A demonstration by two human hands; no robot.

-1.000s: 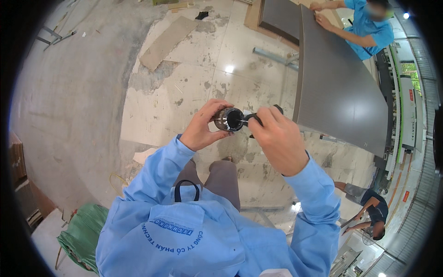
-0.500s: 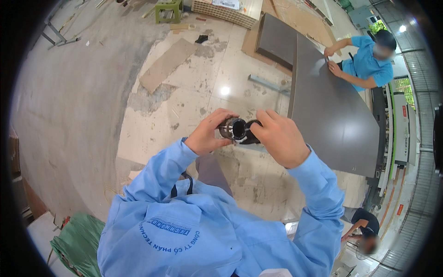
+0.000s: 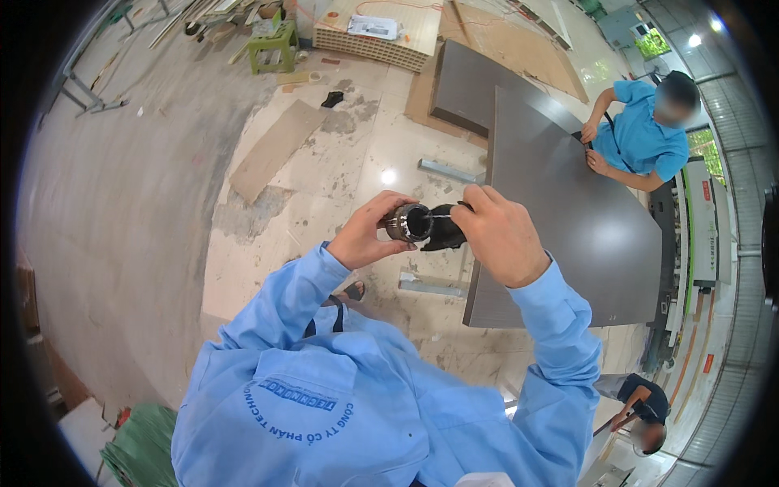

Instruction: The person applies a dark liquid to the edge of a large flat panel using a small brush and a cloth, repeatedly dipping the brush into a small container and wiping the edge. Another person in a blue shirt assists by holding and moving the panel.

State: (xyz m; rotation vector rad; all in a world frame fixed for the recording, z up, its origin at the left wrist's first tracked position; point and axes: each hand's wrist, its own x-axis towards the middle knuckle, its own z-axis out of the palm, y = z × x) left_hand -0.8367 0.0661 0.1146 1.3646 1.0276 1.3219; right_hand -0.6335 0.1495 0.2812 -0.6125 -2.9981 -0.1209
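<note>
Blue sleeves (image 3: 284, 296) led out to two hands held slightly apart; the left hand (image 3: 363, 235) wrapped around a smeared dark jar (image 3: 402, 222), its mouth turned toward the right hand (image 3: 506, 235), presumably so the thin stick (image 3: 441, 216) pinched there could reach inside; a black object (image 3: 445, 234) sat just beside the jar, and I couldn't tell what gripped it; the jar hung above the tiled floor (image 3: 260, 264); a big grey-brown panel (image 3: 568, 243) bounded the right, leaving more elbow room leftward, over the concrete floor (image 3: 134, 243); beyond, a co-worker (image 3: 649, 138) had both hands at the panel's far edge.
</note>
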